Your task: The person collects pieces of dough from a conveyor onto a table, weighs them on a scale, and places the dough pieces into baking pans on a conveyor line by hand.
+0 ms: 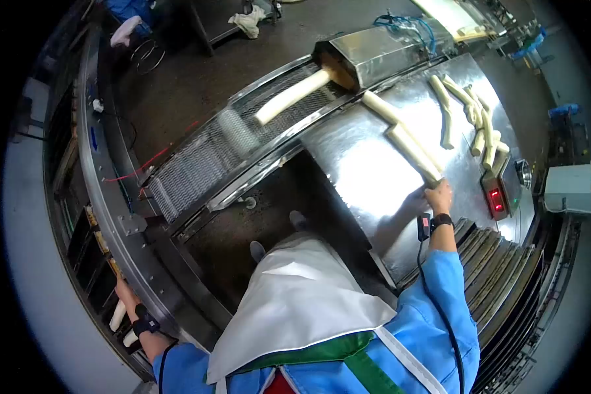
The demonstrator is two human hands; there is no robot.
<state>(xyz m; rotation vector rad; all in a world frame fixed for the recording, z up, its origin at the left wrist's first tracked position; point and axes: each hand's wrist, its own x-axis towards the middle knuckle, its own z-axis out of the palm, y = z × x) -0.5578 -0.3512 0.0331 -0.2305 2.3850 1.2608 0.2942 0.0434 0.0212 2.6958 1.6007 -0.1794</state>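
My right hand (440, 195) is closed around the near end of a long pale dough roll (415, 152) on the shiny metal table (335, 134). A second dough roll (381, 107) lies against its far end. At the lower left, my left hand (125, 292) reaches over the curved metal rail (105, 217) to the dark pans (85, 279). Its fingers are mostly hidden there, and a pale dough piece (117, 316) sits just below it. On the mesh conveyor (197, 164), one dough roll (292, 97) sticks out of a metal housing (387, 56).
Several thinner dough strips (482, 121) are heaped at the table's far right, by a scale with a red display (497, 199) and a small metal bowl (523, 173). Stacked metal pans (499, 276) stand at my right. A blurred pale shape (238, 131) shows on the mesh.
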